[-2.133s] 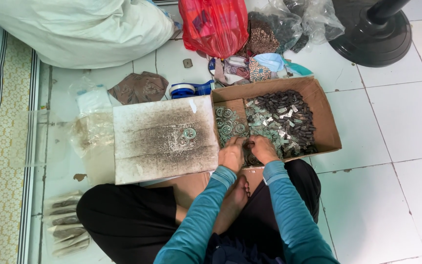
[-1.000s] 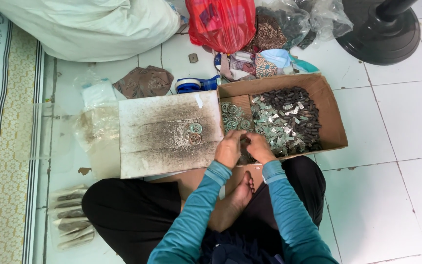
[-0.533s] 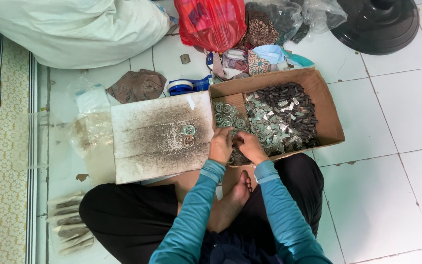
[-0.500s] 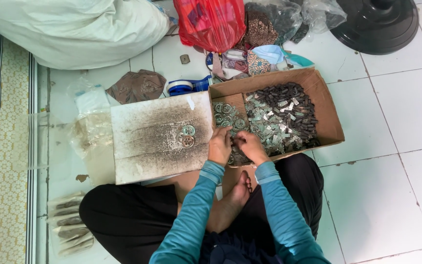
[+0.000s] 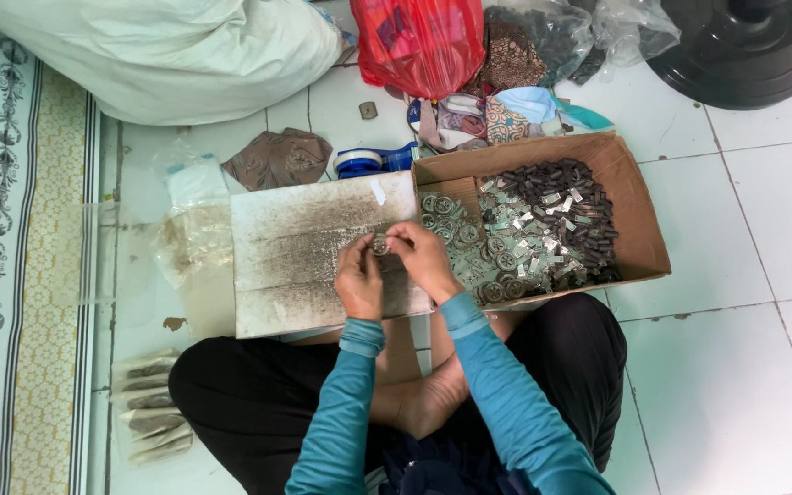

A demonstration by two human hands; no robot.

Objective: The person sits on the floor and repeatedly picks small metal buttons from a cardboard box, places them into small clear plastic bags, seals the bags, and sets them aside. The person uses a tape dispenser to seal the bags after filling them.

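Both hands raised over the stained white board (image 5: 309,252), left of the cardboard box (image 5: 632,215). Left hand (image 5: 359,280) and right hand (image 5: 425,259) pinching one small round metal piece (image 5: 379,245) between fingertips. Heaped metal parts (image 5: 529,229) inside the box. Red plastic bag (image 5: 419,41) beyond the box, blue tape dispenser (image 5: 368,160) beside its left flap.

Bare white floor tiles (image 5: 763,367) on the right leave open passage, while the open brown cardboard box (image 5: 639,220), stained white board (image 5: 309,252) and red plastic bag (image 5: 419,41) crowd the front.
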